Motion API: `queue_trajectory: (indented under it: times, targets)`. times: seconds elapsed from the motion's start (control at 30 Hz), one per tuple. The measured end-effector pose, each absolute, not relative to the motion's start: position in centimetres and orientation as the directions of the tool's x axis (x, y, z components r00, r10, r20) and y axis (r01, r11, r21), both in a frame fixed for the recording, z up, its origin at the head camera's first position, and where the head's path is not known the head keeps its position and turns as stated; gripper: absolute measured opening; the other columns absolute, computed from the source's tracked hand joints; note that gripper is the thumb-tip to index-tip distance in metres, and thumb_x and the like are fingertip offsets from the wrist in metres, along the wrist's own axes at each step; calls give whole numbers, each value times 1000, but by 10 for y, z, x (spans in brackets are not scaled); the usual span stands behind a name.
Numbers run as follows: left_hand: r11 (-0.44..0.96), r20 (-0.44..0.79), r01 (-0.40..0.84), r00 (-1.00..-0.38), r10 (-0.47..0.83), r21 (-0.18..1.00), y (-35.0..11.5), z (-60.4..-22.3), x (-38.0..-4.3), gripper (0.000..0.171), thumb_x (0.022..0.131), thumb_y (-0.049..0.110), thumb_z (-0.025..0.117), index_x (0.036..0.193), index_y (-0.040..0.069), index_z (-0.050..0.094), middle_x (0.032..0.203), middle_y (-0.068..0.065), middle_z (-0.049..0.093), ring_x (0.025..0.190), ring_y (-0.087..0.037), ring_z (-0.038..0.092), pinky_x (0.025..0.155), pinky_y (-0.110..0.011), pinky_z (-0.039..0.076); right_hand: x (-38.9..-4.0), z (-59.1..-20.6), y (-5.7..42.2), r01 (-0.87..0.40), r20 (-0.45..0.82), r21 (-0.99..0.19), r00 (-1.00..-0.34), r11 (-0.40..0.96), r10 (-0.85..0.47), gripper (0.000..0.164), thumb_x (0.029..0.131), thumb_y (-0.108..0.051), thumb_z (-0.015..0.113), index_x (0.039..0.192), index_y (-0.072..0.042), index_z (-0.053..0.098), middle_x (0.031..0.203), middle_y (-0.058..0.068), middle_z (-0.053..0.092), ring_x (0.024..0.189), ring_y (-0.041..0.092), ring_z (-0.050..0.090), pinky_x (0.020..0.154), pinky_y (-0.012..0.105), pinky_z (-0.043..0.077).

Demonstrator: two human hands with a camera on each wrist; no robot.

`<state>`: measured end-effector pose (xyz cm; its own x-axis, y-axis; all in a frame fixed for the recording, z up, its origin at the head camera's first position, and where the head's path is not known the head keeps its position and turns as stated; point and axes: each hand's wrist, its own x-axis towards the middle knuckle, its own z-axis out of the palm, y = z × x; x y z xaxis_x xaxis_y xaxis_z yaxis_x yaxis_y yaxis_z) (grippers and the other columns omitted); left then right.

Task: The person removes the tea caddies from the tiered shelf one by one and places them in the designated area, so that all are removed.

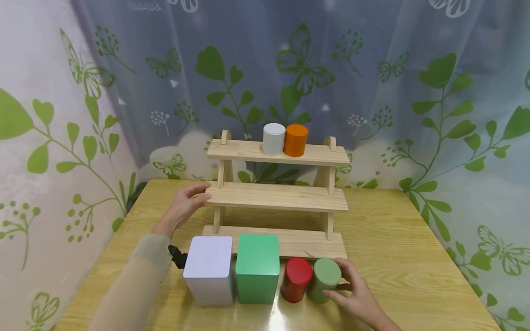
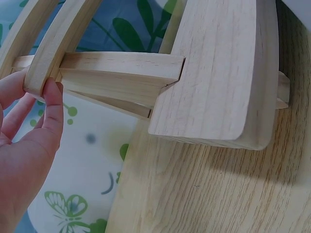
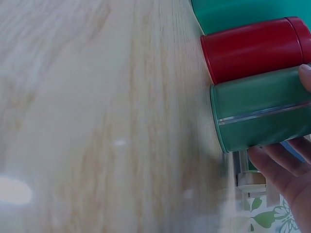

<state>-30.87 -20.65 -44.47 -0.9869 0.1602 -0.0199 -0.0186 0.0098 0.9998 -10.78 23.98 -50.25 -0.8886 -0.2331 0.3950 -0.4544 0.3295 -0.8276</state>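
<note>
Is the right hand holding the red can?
No, the right hand holds the green can, which stands beside the red can.

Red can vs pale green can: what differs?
Color: the red can is deep red, the pale green can muted green.
Contact: the right hand grips the pale green can; no hand touches the red can.
Place: the red can is beside the green box, the pale green can at the row's right end.
Both: cylinders, similar size.

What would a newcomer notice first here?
Probably the bright orange can beside the white can atop the wooden rack. In front, the red can stands between the green box and the pale green can, which the right hand grips. The left hand grips the rack's middle shelf.
</note>
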Motion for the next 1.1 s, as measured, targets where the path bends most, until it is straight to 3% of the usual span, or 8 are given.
queue_trajectory:
  times: [0.37,0.57,0.77,1.1]
  targets:
    - [12,-29,-28,-988,154,1000,-206,-445,-308,51,90,13,63,136,2,45,137,-13,40,111,-20,49,85,-22,46,-115,-501,249,-580,499,-735,-813,352,-298,81,67,4,79,136,3,36,117,20,55,105,10,53,68,35,52]
    - [11,-27,-26,-988,151,1000,-206,-444,-308,52,89,14,64,136,3,45,138,-13,40,111,-19,49,85,-22,47,-121,-491,257,-591,499,-743,-802,314,-329,70,77,10,67,138,6,31,119,23,53,110,12,52,74,35,50]
    - [10,-17,-15,-986,165,1000,-207,-443,-309,52,89,16,64,136,3,45,138,-13,39,110,-18,50,84,-22,47,-127,-479,262,-556,487,-785,-826,272,-283,54,86,15,51,136,4,34,115,25,53,108,19,55,78,28,48]
    - [-19,-13,-17,-983,183,1000,-207,-444,-308,51,90,12,63,135,1,44,138,-14,40,108,-17,50,84,-25,47,-134,-464,262,-535,499,-776,-845,333,-193,54,88,13,53,137,1,35,116,24,53,104,20,55,77,24,48]
